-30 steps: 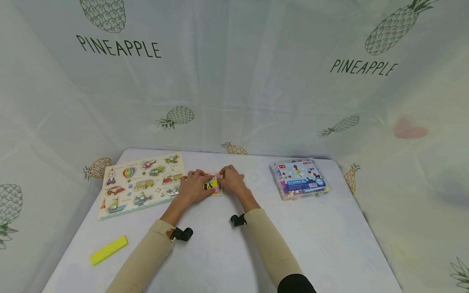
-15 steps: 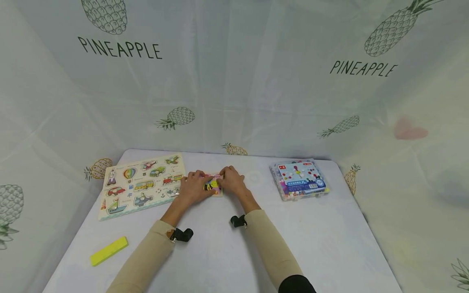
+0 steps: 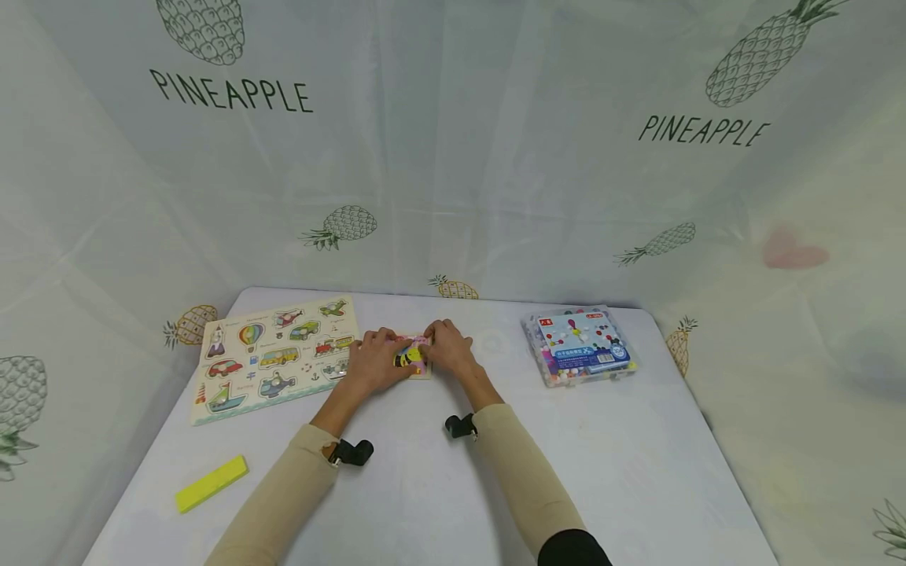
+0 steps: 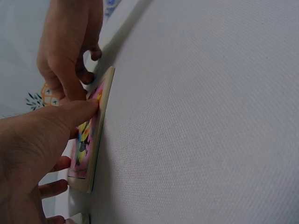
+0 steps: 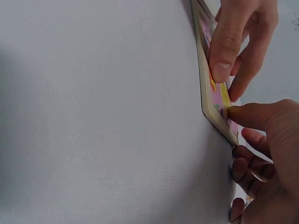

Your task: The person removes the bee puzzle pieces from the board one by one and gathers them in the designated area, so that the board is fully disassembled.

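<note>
A small wooden jigsaw board [image 3: 409,358] with a pink face and a yellow-and-black, bee-like picture lies on the table between both hands. My left hand [image 3: 371,364] holds it from the left, thumb across the face and the other fingers at the side, as the left wrist view shows. From the right, my right hand [image 3: 451,350] grips a far corner; in the right wrist view its thumb [image 5: 250,115] presses on the picture while the other fingers curl by the edge. Hands cover much of the picture.
A large peg puzzle board [image 3: 279,358] with vehicle pictures lies left of the hands. Nearer on the left is a yellow bar [image 3: 211,484]. At the back right sits a clear plastic box [image 3: 579,346] with a blue label. A pineapple-print curtain [image 3: 453,157] hangs behind the table.
</note>
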{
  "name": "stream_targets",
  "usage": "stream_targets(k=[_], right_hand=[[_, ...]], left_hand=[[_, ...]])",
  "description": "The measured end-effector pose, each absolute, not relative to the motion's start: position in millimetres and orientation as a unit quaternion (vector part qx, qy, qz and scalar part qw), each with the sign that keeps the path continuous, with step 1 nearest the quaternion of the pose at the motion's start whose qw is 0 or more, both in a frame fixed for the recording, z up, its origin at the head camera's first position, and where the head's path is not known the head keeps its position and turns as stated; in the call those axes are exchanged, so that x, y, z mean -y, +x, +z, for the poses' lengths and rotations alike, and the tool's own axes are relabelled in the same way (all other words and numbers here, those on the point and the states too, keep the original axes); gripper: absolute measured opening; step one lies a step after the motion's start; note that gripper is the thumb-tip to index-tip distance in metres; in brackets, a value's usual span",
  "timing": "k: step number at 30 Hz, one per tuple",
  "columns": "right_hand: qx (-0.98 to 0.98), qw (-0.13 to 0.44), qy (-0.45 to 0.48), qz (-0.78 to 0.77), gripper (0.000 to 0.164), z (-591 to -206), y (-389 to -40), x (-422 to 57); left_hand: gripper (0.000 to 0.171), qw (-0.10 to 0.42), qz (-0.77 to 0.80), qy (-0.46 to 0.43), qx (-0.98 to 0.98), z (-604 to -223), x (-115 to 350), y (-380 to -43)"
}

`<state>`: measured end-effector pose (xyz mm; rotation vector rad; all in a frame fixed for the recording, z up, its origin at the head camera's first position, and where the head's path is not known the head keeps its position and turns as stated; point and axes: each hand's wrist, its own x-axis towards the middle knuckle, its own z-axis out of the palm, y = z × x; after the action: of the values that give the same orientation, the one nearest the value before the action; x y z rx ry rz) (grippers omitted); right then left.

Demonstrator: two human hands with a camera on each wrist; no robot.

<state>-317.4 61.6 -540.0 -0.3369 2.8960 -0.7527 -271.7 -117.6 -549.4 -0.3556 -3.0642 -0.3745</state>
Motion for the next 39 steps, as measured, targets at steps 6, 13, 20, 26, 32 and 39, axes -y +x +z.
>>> stream_targets(k=[6, 13, 20, 26, 32, 39], right_hand=[[-0.962, 0.064, -0.116, -0.237, 0.033, -539.8, -316.4, -62.5], [-0.964, 0.066, -0.113, -0.233, 0.027, -541.0, -315.9, -65.2], [-0.952, 0.057, -0.103, -0.283, 0.025, -543.0, -316.6, -69.0], [-0.914, 0.043, -0.108, -0.39, 0.013, -539.7, -314.6, -72.9], [-0.887, 0.044, -0.099, -0.45, 0.013, -538.8, -319.0, -80.7], [-0.873, 0.042, -0.067, -0.481, 0.012, -535.7, -320.0, -93.1]], left_hand=[[0.065, 0.01, -0.117, -0.114, 0.986, -548.8, 115.8, -271.9], [0.065, 0.003, -0.117, -0.114, 0.986, -548.2, 113.0, -270.3], [0.065, 0.005, -0.12, -0.116, 0.986, -546.4, 110.6, -269.0], [0.065, 0.001, -0.122, -0.115, 0.986, -547.1, 111.4, -270.7], [0.064, -0.003, -0.126, -0.113, 0.985, -544.7, 113.9, -270.2], [0.064, 0.0, -0.126, -0.113, 0.986, -543.2, 115.9, -269.4]])
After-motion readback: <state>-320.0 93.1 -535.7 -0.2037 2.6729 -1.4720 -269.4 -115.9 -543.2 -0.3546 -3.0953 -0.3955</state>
